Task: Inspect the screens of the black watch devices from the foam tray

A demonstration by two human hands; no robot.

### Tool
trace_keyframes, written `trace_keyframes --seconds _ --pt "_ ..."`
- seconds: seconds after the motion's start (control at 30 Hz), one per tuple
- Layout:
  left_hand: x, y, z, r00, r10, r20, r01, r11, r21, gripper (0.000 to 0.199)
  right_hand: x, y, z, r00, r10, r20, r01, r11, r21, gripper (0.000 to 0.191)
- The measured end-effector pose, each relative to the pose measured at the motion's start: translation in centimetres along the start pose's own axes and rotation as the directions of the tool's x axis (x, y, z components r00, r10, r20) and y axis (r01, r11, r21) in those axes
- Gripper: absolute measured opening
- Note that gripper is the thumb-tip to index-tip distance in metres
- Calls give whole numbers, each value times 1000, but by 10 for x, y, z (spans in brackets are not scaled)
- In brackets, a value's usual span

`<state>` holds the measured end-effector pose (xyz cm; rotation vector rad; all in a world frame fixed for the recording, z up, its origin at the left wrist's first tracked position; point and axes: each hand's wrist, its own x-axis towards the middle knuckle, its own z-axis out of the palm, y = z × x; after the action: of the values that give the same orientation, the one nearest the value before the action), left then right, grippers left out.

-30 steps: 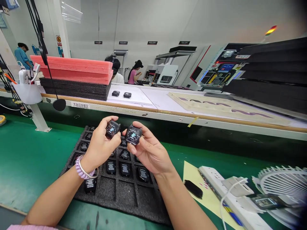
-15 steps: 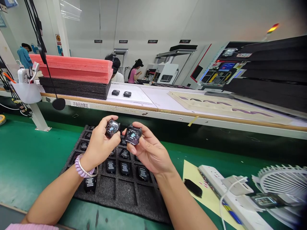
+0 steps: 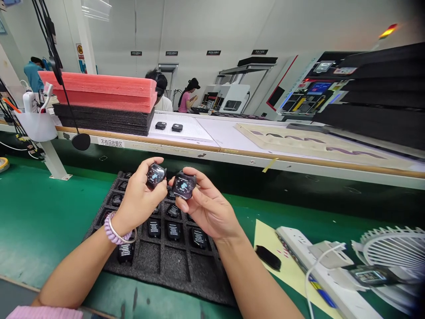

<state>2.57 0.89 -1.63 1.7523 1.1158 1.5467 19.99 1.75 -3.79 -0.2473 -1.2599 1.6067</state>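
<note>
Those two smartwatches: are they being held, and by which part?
The left hand holds one smartwatch and the right hand holds another smartwatch, each gripped by the case edges with the lit screen uncovered.

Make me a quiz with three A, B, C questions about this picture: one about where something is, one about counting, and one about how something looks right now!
1. Which arm wears the purple beaded band?
A. Left arm
B. Right arm
C. Neither arm

2. How many small black devices sit on the white sheet on the far bench?
A. One
B. Two
C. Five

3. How does the screen of the smartwatch look?
A. Dark
B. Covered by a card
C. Lit with a round dial

Answers:
1. A, because the band sits just behind the left hand.
2. B, because the two devices lie side by side.
3. C, because a glowing round dial shows on the watch held in the left hand.
</note>
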Motion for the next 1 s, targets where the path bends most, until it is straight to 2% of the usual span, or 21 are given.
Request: trace_keyframes --seconds 0.13,0.33,0.5,0.7,0.83,0.93,1.0 --pt "1 0 1 1000 -6 7 6 999 -49 47 1 -1 1 1000 11 -27 -11 1000 -4 34" --pt "1 1 0 1000 -4 2 4 1000 0 43 1 0 2 997 17 -76 -20 999 -39 38" --pt "0 1 0 999 -37 11 38 997 -70 46 0 -1 2 996 31 -83 -38 996 -81 42" --pt "3 2 -2 1000 -18 3 18 1000 4 40 1 -2 1 993 25 -116 -34 997 -72 37" --pt "11 -6 -2 992 -126 9 126 982 -143 47 6 -4 -4 982 97 -162 -102 994 -25 47" --pt "16 -12 -2 960 -257 108 278 919 -279 58 10 -4 -11 962 177 -205 -181 983 -1 45" --pt "17 -13 -1 931 -319 178 363 864 -349 54 12 -3 -15 954 181 -237 -186 983 2 40"
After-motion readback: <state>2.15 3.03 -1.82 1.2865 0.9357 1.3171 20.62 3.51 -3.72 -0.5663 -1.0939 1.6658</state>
